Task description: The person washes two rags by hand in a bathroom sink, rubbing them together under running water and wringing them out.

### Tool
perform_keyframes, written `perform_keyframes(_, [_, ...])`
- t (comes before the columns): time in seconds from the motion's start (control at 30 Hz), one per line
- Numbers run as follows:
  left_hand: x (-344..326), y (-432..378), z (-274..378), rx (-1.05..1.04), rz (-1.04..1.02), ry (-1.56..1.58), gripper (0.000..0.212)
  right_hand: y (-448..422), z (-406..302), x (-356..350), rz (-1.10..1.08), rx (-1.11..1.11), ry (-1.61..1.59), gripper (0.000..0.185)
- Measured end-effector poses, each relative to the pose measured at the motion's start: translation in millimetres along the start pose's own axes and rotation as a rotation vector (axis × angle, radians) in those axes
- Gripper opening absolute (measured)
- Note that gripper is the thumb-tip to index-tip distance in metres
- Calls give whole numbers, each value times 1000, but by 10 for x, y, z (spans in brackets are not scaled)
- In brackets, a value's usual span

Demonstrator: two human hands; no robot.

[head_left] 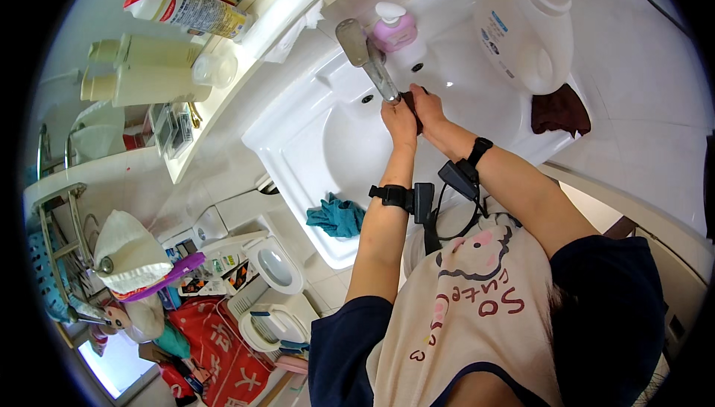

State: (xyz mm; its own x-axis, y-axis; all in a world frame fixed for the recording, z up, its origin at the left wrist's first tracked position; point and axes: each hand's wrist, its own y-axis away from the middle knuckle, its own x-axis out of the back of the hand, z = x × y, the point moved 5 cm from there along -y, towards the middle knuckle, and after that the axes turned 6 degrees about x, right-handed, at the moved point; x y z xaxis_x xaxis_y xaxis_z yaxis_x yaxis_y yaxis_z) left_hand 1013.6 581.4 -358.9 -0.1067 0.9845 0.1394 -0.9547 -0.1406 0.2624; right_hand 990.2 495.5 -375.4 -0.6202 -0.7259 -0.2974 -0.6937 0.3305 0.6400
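Observation:
Both hands are together under the spout of a chrome faucet, over a white washbasin. A dark brown cloth is bunched between them. My left hand has its fingers closed on it at the spout's tip, and my right hand grips its other side. The fingertips are partly hidden. A teal cloth lies crumpled on the basin's near left corner. Another dark maroon cloth hangs over the basin's right rim.
A pink pump bottle stands behind the faucet. One large white plastic jug is on the basin's right side. At upper left, a shelf holds bottles and a clear cup. A toilet lies beyond the basin's left edge.

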Motion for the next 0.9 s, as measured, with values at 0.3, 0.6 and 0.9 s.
perform_keyframes(0.3, [266, -186, -99, 221, -31, 283, 30, -15, -181, 49, -227, -309, -54, 48])
perform_keyframes(0.6, [-51, 93, 220, -265, 74, -83, 23, -130, 39, -21, -473, -379, -234, 28])
perform_keyframes(0.9, [-18, 248, 417, -450, -81, -335, 25, -96, -141, -77, -405, -241, -153, 33])
